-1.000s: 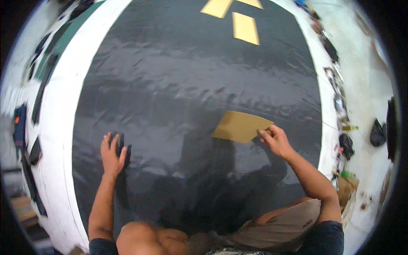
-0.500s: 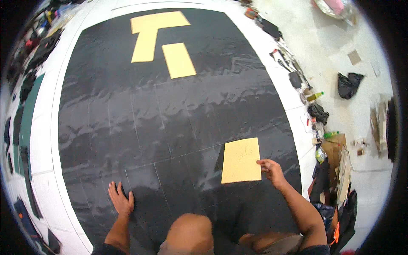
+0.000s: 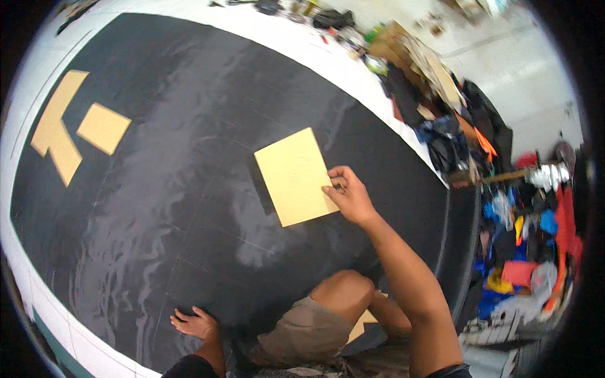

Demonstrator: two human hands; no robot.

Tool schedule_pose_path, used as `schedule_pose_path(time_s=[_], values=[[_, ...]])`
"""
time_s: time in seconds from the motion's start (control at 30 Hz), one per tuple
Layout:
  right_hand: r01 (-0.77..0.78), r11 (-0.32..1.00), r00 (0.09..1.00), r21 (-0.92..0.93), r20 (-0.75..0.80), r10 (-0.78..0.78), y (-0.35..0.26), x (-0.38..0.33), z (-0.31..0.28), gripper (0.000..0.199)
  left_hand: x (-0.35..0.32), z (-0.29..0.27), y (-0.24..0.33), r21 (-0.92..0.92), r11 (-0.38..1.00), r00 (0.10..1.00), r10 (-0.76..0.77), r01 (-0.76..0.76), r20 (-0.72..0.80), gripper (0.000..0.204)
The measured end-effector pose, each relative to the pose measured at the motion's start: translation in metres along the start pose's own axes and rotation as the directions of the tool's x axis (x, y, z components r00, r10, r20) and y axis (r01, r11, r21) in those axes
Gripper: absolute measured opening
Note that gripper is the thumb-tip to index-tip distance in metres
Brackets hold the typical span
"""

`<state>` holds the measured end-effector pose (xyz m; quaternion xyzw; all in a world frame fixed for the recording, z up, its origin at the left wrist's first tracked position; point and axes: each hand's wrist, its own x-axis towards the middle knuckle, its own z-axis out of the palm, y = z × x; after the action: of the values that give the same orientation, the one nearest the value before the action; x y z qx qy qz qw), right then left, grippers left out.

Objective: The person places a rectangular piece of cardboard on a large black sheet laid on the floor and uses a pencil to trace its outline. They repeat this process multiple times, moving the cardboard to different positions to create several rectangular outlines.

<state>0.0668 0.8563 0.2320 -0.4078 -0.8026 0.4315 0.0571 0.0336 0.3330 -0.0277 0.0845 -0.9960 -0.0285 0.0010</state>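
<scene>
A large black sheet (image 3: 189,208), glossy and faintly rippled so that it throws pale reflections, covers most of the floor, bordered by a white band (image 3: 25,277) that curves with the lens. Thin chalk-like lines cross its surface. The right hand (image 3: 350,196) pinches the right edge of a flat yellow rectangle (image 3: 293,176), thumb on top and fingers curled at the edge; the rectangle looks like stiff card or thin foam, matte, with crisp corners, and it lies tilted on the black sheet near the middle of the view, just ahead of the person's bent knee (image 3: 343,291). The left hand (image 3: 195,323) is spread flat, palm down on the sheet at the lower edge, fingers splayed and holding nothing; its forearm is cut off by the frame. Far to the left, two more yellow pieces lie flat on the black: an angular, arrow-like shape (image 3: 57,135) and, just beside it, a small square (image 3: 104,128). A further bit of yellow (image 3: 359,327) peeks out under the person's leg, mostly hidden, so its shape cannot be told. The person wears khaki shorts (image 3: 305,331). Along the right side, off the sheet, runs a jumbled heap of coloured cloth and bags (image 3: 523,252), with brown cardboard pieces (image 3: 416,57) above it; these are blurred and bent by the rim, and whether any box or bag holds anything cannot be made out.
</scene>
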Motion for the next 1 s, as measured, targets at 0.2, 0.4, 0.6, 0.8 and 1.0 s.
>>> schedule_pose_path(time_s=[0.2,0.4,0.6,0.8,1.0], values=[[-0.232,0.934,0.952,-0.271,-0.258,0.162,0.05,-0.042,-0.086,0.044,0.01,0.026,-0.028,0.032,0.99,0.974,0.141,-0.137,-0.177,0.076],[-0.308,0.951,0.871,-0.011,-0.404,0.278,0.188,-0.193,-0.118,0.031,0.007,0.046,-0.026,0.057,0.991,0.97,0.133,-0.124,-0.202,0.072],[-0.354,0.844,0.723,0.404,-0.454,0.521,0.282,-0.382,-0.071,0.031,0.01,0.064,-0.036,0.131,0.982,0.926,0.173,-0.136,-0.336,0.067],[-0.491,0.656,0.512,0.573,-0.42,0.749,0.418,-0.593,-0.033,0.034,0.037,0.055,-0.015,0.186,0.982,0.939,0.074,-0.011,-0.337,0.064],[-0.618,0.643,0.389,0.453,-0.534,0.751,0.487,-0.732,-0.05,0.032,0.026,-0.022,-0.036,0.154,0.891,0.903,0.41,-0.427,0.13,0.074]])
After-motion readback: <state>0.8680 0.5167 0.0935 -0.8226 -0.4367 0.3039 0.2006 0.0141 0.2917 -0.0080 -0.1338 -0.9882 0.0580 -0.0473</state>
